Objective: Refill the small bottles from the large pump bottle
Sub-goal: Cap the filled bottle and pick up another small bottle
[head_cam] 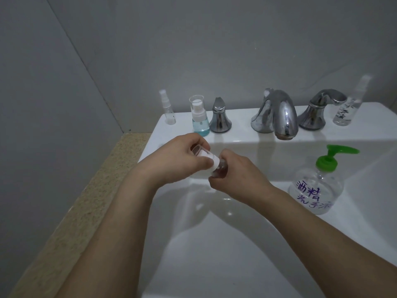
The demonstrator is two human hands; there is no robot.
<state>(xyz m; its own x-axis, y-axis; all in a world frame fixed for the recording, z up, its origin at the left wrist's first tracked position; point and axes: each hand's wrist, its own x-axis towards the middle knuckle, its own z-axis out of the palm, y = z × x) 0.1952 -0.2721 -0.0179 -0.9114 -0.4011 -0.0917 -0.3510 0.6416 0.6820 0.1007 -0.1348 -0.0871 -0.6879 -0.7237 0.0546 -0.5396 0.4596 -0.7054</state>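
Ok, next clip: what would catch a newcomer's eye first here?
Both hands, left hand and right hand, meet over the white sink, gripping one small bottle between them. To the right stands the large pump bottle with its bright green pump, and the chrome faucet shines behind.

Two bare forearms, no sleeves, unadorned hands

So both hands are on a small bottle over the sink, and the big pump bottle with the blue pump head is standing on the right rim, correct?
Not quite: the head view shows the pump head is green, not blue. The rest holds: the left hand and right hand hold a small bottle over the sink, and the large pump bottle stands on the right rim.
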